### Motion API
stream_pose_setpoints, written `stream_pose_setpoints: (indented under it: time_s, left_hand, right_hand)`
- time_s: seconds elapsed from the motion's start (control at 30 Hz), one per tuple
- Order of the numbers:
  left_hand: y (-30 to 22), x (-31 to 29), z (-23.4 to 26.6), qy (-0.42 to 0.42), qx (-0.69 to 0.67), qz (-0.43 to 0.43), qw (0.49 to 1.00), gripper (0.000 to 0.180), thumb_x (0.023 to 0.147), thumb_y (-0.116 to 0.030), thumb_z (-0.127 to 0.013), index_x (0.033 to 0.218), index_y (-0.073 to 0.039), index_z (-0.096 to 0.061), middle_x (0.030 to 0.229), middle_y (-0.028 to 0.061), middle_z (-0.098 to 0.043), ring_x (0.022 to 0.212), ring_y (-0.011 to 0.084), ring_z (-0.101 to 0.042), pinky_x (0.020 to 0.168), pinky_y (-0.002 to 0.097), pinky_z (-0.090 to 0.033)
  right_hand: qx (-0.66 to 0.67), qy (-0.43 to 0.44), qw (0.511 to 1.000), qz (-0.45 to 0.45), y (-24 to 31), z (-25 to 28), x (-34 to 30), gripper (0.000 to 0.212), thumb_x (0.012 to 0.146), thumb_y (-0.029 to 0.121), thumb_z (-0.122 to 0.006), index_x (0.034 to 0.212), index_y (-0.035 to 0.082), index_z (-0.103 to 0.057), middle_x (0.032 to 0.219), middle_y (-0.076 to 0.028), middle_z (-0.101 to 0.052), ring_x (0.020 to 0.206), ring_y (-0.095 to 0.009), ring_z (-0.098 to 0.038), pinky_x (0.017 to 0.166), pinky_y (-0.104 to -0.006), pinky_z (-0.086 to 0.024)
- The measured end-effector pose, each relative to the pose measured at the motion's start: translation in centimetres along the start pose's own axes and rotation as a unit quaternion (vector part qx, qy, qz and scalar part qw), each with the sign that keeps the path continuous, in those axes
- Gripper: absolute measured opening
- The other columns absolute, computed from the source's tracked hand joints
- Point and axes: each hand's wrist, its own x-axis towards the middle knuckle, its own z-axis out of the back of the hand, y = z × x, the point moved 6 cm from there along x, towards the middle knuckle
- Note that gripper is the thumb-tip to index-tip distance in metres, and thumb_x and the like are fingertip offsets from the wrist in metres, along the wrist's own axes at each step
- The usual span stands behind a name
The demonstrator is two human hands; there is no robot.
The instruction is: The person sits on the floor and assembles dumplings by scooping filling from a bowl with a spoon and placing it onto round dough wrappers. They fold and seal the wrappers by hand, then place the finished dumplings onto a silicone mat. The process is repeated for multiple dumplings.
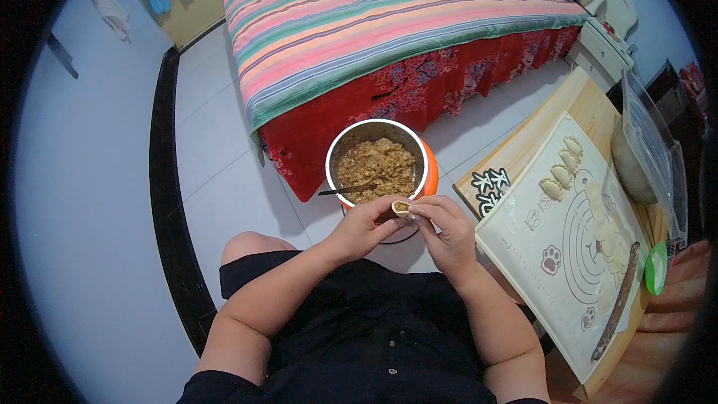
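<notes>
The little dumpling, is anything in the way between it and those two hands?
No, nothing visible is. The left hand and right hand both touch the dumpling directly with their fingers. The bowl is beyond them, not between.

Cream dumpling (399,214), brown filling (378,164), orange bowl (431,179), white paw-print mat (522,223), green dish (656,269) at table (574,93) right edge, pink-green-striped bedspread (344,15)

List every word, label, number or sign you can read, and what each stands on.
Pale wooden table: bold black-and-white characters near its left corner; not transcribed here.
White rectangular mat: dark paw prints; other small printed marks too small to read.
Orange-sided, white-rimmed round bowl: no text visible.
</notes>
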Motion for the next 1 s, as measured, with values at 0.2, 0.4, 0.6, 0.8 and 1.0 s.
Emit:
stream_pose_setpoints:
  time_s: [0.2,0.4,0.6,0.8,1.0]
  left_hand:
    - [1.1,-0.1,-0.4,0.009,-0.065,0.010,0.998,0.033,0.090,-0.010,-0.052,0.121,-0.003,-0.044,0.110,0.0055,-0.054,0.102,0.0133,-0.052,0.087,0.0295,-0.044]
    - [2.0,0.2,-0.6,0.003,-0.108,0.027,0.994,0.032,0.090,-0.010,-0.052,0.120,-0.003,-0.044,0.109,0.0048,-0.054,0.102,0.0139,-0.052,0.087,0.0300,-0.044]
    - [1.4,0.2,-0.1,-0.012,-0.007,0.010,1.000,0.032,0.090,-0.010,-0.052,0.120,-0.003,-0.045,0.107,0.0054,-0.055,0.100,0.0139,-0.053,0.086,0.0294,-0.045]
    - [1.5,0.2,-0.3,0.002,0.064,0.004,0.998,0.033,0.090,-0.011,-0.051,0.122,-0.004,-0.045,0.108,0.0062,-0.056,0.099,0.0139,-0.054,0.085,0.0288,-0.045]
    - [2.4,0.2,-0.6,0.034,0.022,0.006,0.999,0.034,0.091,-0.012,-0.050,0.124,-0.004,-0.043,0.110,0.0066,-0.054,0.101,0.0131,-0.052,0.086,0.0289,-0.044]
  right_hand:
    - [0.006,-0.028,0.999,-0.018,0.7,0.1,0.1,0.019,0.070,-0.002,-0.066,0.087,0.001,-0.061,0.085,-0.012,-0.063,0.075,-0.027,-0.063,0.066,-0.0323,-0.051]
    - [0.053,-0.037,0.994,-0.091,-0.1,-0.1,-0.3,0.020,0.071,-0.001,-0.066,0.090,0.002,-0.061,0.086,-0.012,-0.063,0.076,-0.028,-0.062,0.067,-0.0332,-0.051]
    - [-0.009,-0.004,1.000,-0.009,0.6,0.0,0.3,0.022,0.071,0.000,-0.065,0.092,0.005,-0.064,0.090,-0.012,-0.063,0.080,-0.028,-0.062,0.069,-0.0327,-0.051]
    - [-0.042,0.015,0.999,0.013,0.7,-0.1,0.4,0.016,0.071,0.000,-0.065,0.087,0.002,-0.063,0.088,-0.011,-0.064,0.079,-0.026,-0.063,0.068,-0.0320,-0.051]
    - [0.004,0.004,0.999,-0.053,-0.1,-0.3,0.0,0.015,0.070,-0.001,-0.065,0.084,0.001,-0.061,0.080,-0.013,-0.062,0.072,-0.028,-0.062,0.063,-0.0335,-0.050]
